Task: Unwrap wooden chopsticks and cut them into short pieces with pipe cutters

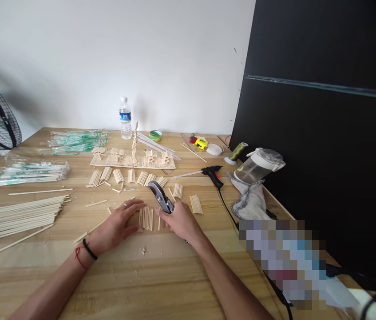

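My right hand (183, 224) is wrapped round a pair of pruning shears (161, 196), whose dark head points up and away to the left. A single short stick (159, 220) lies by its fingertips. Beside that is a row of short wooden sticks (146, 218) laid side by side. My left hand (119, 224) rests at the left of this row, fingers stretched and thumb apart, with its fingertips at the sticks' edge. Behind the hands several small stick panels (132, 176) form a line. Beyond them stands a stick-built model (124, 161) with a thin upright piece.
Long loose sticks (24, 215) and bagged sticks (28, 173) lie at the left. A black glue gun (212, 174), a thread spool (237, 152), a clear jar (257, 166) and a cloth (251, 198) are at the right. A water bottle (125, 119) stands at the back.
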{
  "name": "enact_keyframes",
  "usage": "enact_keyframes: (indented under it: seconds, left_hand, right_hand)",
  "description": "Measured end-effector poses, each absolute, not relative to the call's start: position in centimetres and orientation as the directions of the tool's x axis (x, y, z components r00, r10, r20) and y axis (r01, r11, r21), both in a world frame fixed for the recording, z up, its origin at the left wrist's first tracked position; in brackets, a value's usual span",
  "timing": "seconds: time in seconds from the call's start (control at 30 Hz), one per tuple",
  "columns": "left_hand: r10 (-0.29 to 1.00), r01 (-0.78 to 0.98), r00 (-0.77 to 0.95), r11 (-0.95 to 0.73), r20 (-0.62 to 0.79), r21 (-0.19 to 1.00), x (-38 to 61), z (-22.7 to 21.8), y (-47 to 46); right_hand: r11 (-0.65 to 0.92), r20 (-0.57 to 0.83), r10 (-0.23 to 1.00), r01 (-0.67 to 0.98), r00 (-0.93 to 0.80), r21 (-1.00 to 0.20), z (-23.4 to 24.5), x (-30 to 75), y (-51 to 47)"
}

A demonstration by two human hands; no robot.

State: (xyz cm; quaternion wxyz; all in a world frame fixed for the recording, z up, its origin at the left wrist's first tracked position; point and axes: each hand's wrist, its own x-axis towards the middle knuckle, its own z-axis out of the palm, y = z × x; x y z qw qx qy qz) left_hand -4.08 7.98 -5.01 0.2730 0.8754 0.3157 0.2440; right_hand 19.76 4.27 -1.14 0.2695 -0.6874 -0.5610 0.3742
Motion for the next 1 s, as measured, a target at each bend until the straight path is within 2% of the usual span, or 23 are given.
enact_keyframes:
  seconds: [0.2,0.37,0.73,0.87,1.0]
  left_hand:
    - [0.694,0.412,0.674,-0.638,0.254,0.65,-4.0,-5.3,7.9]
    - [0.702,0.42,0.667,-0.632,0.251,0.651,-3.8,-5.2,7.8]
    - [0.723,0.466,0.658,-0.61,0.209,0.641,-3.7,-4.5,7.3]
    - [0.725,0.461,0.656,-0.607,0.212,0.648,-3.9,-4.6,7.3]
    - [0.711,0.439,0.666,-0.619,0.226,0.651,-3.7,-4.3,7.2]
  right_hand:
    - [-0.191,-0.174,0.981,0.623,0.088,-0.758,-1.6,19.2,4.1]
    - [-0.172,-0.146,0.985,0.592,0.091,-0.787,-1.8,19.4,4.0]
    - [-0.22,-0.23,0.972,0.567,0.055,-0.793,-1.2,19.8,3.9]
    - [-0.206,-0.24,0.971,0.506,-0.003,-0.838,-0.9,20.5,3.9]
    - [-0.161,-0.257,0.963,0.604,-0.075,-0.78,-0.5,21.1,3.7]
